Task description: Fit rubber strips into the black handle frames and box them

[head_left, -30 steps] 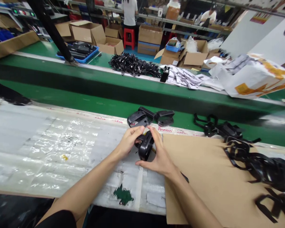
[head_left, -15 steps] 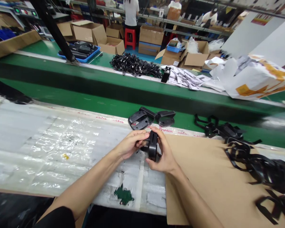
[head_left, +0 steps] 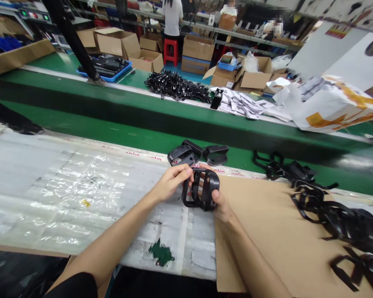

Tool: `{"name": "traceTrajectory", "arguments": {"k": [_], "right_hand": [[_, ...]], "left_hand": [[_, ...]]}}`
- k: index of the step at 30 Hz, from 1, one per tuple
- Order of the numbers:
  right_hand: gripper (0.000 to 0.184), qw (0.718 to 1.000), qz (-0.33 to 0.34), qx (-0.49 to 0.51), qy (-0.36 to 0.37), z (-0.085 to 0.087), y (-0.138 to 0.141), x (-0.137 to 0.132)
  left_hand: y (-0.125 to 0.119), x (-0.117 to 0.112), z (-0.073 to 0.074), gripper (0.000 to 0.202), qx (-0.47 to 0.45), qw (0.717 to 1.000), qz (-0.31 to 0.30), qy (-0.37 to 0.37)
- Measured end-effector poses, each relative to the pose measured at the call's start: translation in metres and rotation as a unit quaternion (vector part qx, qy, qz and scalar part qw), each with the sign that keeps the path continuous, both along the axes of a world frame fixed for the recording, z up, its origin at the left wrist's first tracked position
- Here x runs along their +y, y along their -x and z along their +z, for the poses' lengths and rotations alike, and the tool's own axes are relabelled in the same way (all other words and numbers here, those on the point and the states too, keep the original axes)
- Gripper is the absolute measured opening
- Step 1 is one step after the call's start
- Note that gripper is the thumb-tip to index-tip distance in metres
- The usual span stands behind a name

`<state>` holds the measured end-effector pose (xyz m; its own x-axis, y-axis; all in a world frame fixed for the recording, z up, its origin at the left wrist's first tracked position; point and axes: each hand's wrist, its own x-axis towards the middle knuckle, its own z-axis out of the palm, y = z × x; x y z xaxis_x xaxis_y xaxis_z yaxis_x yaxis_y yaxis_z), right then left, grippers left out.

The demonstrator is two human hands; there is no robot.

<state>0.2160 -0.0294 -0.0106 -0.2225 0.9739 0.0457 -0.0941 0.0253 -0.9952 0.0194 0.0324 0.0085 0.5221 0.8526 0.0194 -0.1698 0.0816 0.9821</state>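
Both hands hold one black plastic part (head_left: pixel 209 190) above the front table; it has a rounded body with slots and small holes and a squared loop on its left side. My left hand (head_left: pixel 172 182) pinches the upper left of the loop between thumb and fingers. My right hand (head_left: pixel 223 207) grips the rounded body from the right, thumb on its near face and fingers mostly hidden behind. Just beyond lie similar black plastic pieces (head_left: pixel 216 155) at the edge of the green surface.
Cardboard (head_left: pixel 267 231) covers the table at right, with several black brackets (head_left: pixel 348 219) along its right side. Plastic film (head_left: pixel 81 194) covers the left. Beyond are a heap of black cables (head_left: pixel 177 86), paper leaflets (head_left: pixel 240 102), a blue tray (head_left: pixel 112 74) and a dark post (head_left: pixel 71 41).
The black plastic part has been turned from edge-on, so its holed face and loop now show. My right thumb has moved up onto that face; my left hand stays at the loop.
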Motion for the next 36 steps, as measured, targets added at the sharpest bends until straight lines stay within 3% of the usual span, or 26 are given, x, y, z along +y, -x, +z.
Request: {"name": "traceTrajectory", "arguments": {"k": [3, 7, 11, 13, 16, 19, 22, 24, 26, 28, 30, 32, 36], "right_hand": [[0.09, 0.994, 0.012, 0.095, 0.05, -0.005, 0.002, -0.001], [0.092, 0.986, -0.005, 0.136, 0.092, -0.006, 0.004, -0.001], [0.093, 0.984, -0.057, 0.144, 0.085, -0.003, 0.009, 0.002], [0.09, 0.983, -0.081, 0.15, 0.069, -0.003, 0.011, 0.003], [0.087, 0.987, -0.055, 0.138, 0.056, -0.002, 0.009, 0.004], [0.08, 0.999, 0.014, 0.039, 0.033, 0.011, -0.003, 0.003], [0.059, 0.985, 0.074, -0.154, 0.008, 0.035, -0.021, -0.004], [0.034, 0.954, 0.069, -0.292, 0.021, 0.045, -0.032, -0.013], [0.019, 0.907, 0.043, -0.416, 0.046, 0.044, -0.039, -0.024], [0.016, 0.858, 0.016, -0.511, 0.053, 0.031, -0.042, -0.035], [0.013, 0.826, -0.012, -0.562, 0.032, 0.014, -0.043, -0.045], [0.014, 0.831, -0.032, -0.556, 0.018, 0.002, -0.044, -0.051], [0.027, 0.905, -0.036, -0.418, 0.072, 0.003, -0.052, -0.06]], "left_hand": [[0.002, -0.001, 0.004, 0.051, 0.016, 1.0, 0.004, -0.023], [0.005, -0.002, 0.01, 0.045, 0.011, 0.999, -0.007, -0.036], [0.003, -0.006, 0.015, 0.036, 0.031, 0.99, -0.038, -0.13], [-0.001, -0.01, 0.016, 0.031, 0.046, 0.984, -0.019, -0.169], [-0.005, -0.014, 0.015, 0.027, 0.032, 0.989, 0.031, -0.141], [0.002, -0.008, 0.012, 0.032, -0.03, 0.99, 0.096, -0.094], [0.021, 0.006, 0.012, 0.042, -0.069, 0.981, 0.154, -0.097], [0.034, 0.014, 0.014, 0.044, -0.082, 0.979, 0.159, -0.099], [0.042, 0.017, 0.018, 0.044, -0.084, 0.978, 0.161, -0.102], [0.045, 0.017, 0.022, 0.044, -0.057, 0.978, 0.164, -0.113], [0.045, 0.014, 0.027, 0.044, 0.008, 0.98, 0.158, -0.122], [0.044, 0.013, 0.031, 0.043, 0.089, 0.978, 0.148, -0.115], [0.044, 0.016, 0.033, 0.04, 0.152, 0.981, 0.102, -0.059]]}}
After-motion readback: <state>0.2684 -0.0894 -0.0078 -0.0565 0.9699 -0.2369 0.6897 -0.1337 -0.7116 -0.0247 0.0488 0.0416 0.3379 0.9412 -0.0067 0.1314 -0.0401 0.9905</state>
